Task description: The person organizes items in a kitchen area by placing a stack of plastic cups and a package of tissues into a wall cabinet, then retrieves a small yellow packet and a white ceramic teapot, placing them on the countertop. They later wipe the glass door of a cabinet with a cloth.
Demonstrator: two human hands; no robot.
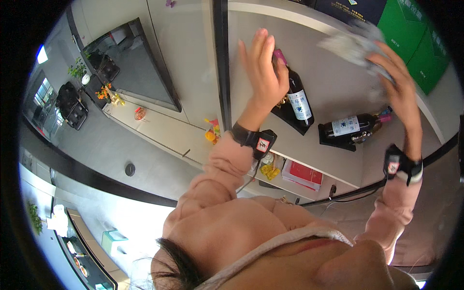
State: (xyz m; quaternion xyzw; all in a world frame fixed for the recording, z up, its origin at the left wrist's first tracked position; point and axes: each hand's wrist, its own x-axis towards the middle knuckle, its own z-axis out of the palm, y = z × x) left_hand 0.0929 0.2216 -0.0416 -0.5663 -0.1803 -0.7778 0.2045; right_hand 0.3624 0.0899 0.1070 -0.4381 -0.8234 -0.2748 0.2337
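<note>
My right hand (397,81) grips a pale grey and white cloth (348,45), blurred, at the edge of the upper shelf (304,16). Fingers apart and holding nothing, my left hand (266,72) is raised in front of a dark wine bottle (300,103). That bottle has a pink top and a white label and leans on a black stand (290,117). My left hand partly hides its neck, and I cannot tell whether they touch. Below my right hand, a second labelled bottle (346,126) lies tilted on another black holder (337,139).
Green boxes (406,32) and a dark box (349,11) stand on the upper shelf. A black frame post (222,65) rises left of my left hand. Lower down lie red and white books (301,175) and a yellow item (270,171). A television (130,65) hangs farther left.
</note>
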